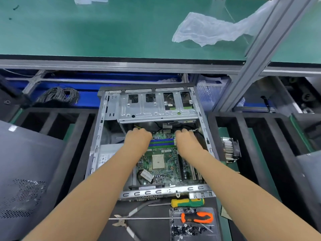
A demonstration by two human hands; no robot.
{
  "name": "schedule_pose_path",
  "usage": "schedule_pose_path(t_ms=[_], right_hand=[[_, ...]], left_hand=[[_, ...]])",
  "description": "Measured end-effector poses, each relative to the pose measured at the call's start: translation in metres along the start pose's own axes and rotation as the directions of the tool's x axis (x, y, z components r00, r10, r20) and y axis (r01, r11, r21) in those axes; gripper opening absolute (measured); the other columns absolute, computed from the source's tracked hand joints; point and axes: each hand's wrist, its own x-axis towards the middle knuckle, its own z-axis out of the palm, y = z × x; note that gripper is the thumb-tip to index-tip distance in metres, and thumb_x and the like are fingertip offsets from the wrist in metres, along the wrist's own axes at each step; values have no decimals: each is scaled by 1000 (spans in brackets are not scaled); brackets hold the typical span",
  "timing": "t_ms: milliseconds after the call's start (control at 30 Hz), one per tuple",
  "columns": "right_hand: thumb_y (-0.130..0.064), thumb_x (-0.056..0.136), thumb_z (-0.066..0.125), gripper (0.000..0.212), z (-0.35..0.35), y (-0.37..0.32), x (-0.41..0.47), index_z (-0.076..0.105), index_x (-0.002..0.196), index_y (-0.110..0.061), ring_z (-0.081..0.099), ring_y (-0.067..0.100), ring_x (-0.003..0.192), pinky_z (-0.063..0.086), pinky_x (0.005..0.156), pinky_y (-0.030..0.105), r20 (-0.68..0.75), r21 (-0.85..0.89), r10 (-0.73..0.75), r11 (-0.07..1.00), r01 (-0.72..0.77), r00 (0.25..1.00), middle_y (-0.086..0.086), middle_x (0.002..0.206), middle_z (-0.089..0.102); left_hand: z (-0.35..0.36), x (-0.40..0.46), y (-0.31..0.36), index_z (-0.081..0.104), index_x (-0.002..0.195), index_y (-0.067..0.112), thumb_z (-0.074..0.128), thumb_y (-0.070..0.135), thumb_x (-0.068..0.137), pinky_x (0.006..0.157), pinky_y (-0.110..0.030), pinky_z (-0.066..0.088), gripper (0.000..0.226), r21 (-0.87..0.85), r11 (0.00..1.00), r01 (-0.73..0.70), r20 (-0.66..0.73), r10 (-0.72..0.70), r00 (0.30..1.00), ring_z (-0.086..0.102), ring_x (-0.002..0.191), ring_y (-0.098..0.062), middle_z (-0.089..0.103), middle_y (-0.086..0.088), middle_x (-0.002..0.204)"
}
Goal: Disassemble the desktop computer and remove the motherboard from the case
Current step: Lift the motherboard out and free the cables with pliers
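Note:
An open grey desktop case [99, 136] lies flat in front of me with the green motherboard [163, 173] inside it, its bare CPU socket [158, 161] and blue and green memory slots [162, 143] showing. Both my hands reach deep into the case under the metal drive cage [156, 108]. My left hand [138, 139] rests at the board's far left edge, fingers curled down. My right hand [185, 138] is at the far right edge, fingers curled by a white cable. The fingertips of both are hidden, so what they hold cannot be told.
A yellow-green screwdriver [188, 202], an orange-black screwdriver [196, 217], pliers [126, 218] and a tray of several screws [189, 228] lie near the case's front. A heatsink with fan [230, 150] sits at right, a removed side panel [24, 171] at left. Plastic wrap [208, 30] lies on the green bench.

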Motion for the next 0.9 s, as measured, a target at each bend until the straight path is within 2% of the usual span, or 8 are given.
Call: schedule_pose_path(t_ms=[167, 333, 533, 733, 900], right_hand=[[-21, 91, 67, 52, 12, 0, 23, 44, 136, -7, 45, 36, 122, 45, 93, 42, 73, -27, -2, 1000, 4, 997, 17, 130, 49], [-24, 92, 67, 47, 21, 3, 33, 48, 132, -7, 46, 34, 120, 43, 96, 42, 71, -53, -65, 996, 69, 995, 16, 128, 50], [-7, 89, 63, 42, 20, 4, 33, 48, 129, -4, 50, 33, 116, 46, 97, 41, 65, -34, -86, 996, 88, 994, 17, 124, 53], [0, 90, 57, 37, 19, 4, 32, 49, 126, -3, 53, 34, 114, 47, 95, 39, 64, 3, -96, 995, 96, 993, 19, 122, 54], [4, 89, 53, 39, 19, 3, 29, 50, 127, -3, 51, 34, 114, 48, 95, 40, 57, 25, -95, 995, 94, 994, 19, 122, 53]], left_hand=[[9, 17, 1, 55, 124, 6, 59, 0, 88, 85, -41, 51, 36, -35, 999, -16, 77, 19, 997, 58, 111, -33, 58, -12, 120], [19, 18, 7, 55, 127, 6, 70, 14, 87, 91, -43, 47, 44, 103, 995, 1, 74, -9, 997, 52, 115, -34, 52, -15, 122], [20, 21, 7, 56, 125, 5, 60, -5, 86, 86, -38, 53, 40, 47, 999, 13, 120, -19, 993, 59, 109, -30, 53, -15, 120], [21, 22, 4, 57, 123, 8, 60, -8, 85, 85, -38, 55, 42, -4, 1000, 31, 145, -30, 989, 59, 109, -26, 57, -10, 119], [22, 25, 4, 56, 126, 8, 60, -6, 86, 82, -38, 53, 43, -9, 999, 39, 173, -37, 984, 59, 108, -28, 54, -13, 120]])
